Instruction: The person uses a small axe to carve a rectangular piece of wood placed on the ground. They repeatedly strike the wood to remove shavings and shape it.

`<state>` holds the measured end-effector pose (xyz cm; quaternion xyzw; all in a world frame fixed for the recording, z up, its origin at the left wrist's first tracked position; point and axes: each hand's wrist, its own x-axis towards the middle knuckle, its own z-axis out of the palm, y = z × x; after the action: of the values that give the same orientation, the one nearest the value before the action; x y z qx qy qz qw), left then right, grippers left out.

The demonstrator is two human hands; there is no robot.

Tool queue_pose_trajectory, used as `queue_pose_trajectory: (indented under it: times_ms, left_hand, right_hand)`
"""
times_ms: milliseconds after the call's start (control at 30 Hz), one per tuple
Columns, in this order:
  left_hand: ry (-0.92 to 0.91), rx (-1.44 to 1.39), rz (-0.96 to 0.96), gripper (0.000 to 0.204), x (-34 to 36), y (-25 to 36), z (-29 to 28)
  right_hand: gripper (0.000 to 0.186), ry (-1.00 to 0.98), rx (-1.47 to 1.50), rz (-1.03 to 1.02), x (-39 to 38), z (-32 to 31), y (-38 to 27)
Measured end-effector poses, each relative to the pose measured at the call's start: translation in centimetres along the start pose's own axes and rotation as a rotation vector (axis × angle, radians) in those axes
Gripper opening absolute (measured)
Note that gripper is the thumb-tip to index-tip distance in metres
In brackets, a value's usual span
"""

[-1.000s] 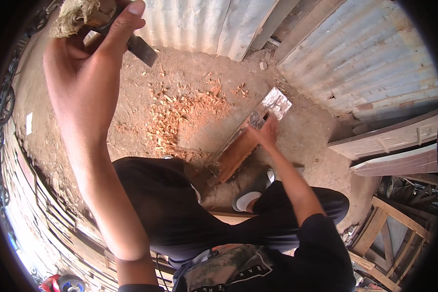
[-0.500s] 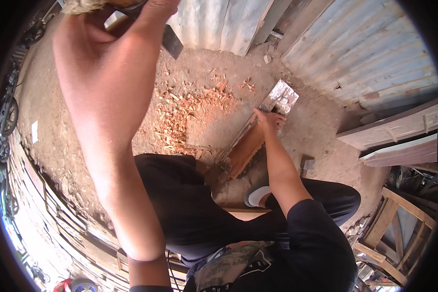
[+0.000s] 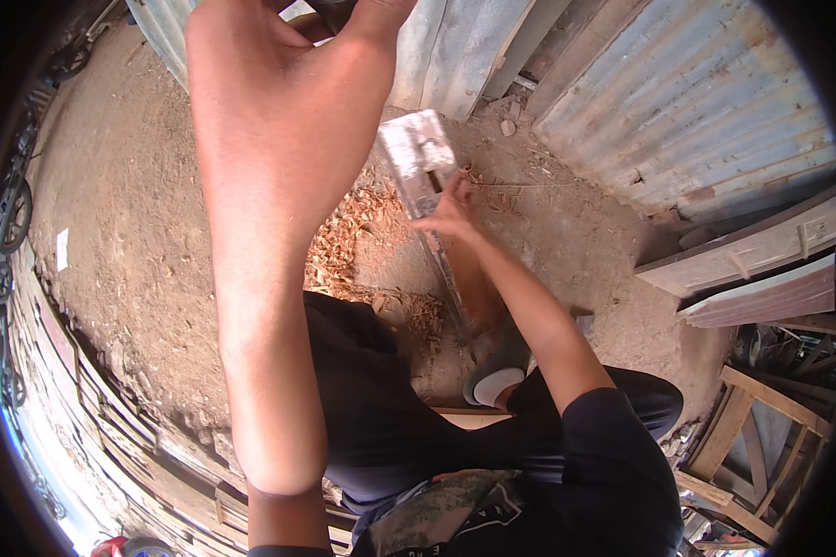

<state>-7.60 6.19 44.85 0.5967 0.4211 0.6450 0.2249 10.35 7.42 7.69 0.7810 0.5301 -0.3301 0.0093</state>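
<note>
Raised close to the camera, my left hand (image 3: pixel 283 93) is closed on a dark tool (image 3: pixel 330 17), mostly cut off by the top edge. Below and to its right, my right hand (image 3: pixel 450 204) grips a long wooden piece (image 3: pixel 474 288) near its upper end, where a pale, worn silvery face (image 3: pixel 404 139) has a dark slot. The piece slants across curly orange wood shavings (image 3: pixel 330 251) on the dirt floor, its lower end between my legs and feet. Part of that pile is hidden behind my left hand and the piece.
Corrugated metal sheets (image 3: pixel 678 102) line the back and right. Leaning boards (image 3: pixel 734 251) and a wooden frame (image 3: pixel 723 422) stand at the right. Bicycles or motorbikes (image 3: pixel 14 209) are at the far left, with stacked planks (image 3: pixel 121 408) below. A white scrap (image 3: pixel 62 248) lies on the floor.
My left hand has moved rightward, taking the tool mostly out of view. My right hand has swung the long piece's upper end leftward and upward, over the shavings.
</note>
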Motion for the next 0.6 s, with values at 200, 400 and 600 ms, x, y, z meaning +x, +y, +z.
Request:
queue_pose_trajectory:
  times_ms: [200,400,600]
  left_hand:
    - [0.029,-0.04,-0.003,0.023,0.7,-1.0,-0.4]
    - [-0.1,0.204,-0.102,0.032,0.6,-1.1,-2.9]
    - [-0.093,0.248,-0.091,0.036,0.9,-1.4,-2.6]
  right_hand:
    - [0.159,-0.073,-0.48,-0.537,-0.7,3.5,-3.8]
    - [0.16,-0.147,-0.563,-0.686,-0.8,9.9,-1.6]
    - [0.133,-0.197,-0.555,-0.649,-1.6,8.2,0.0]
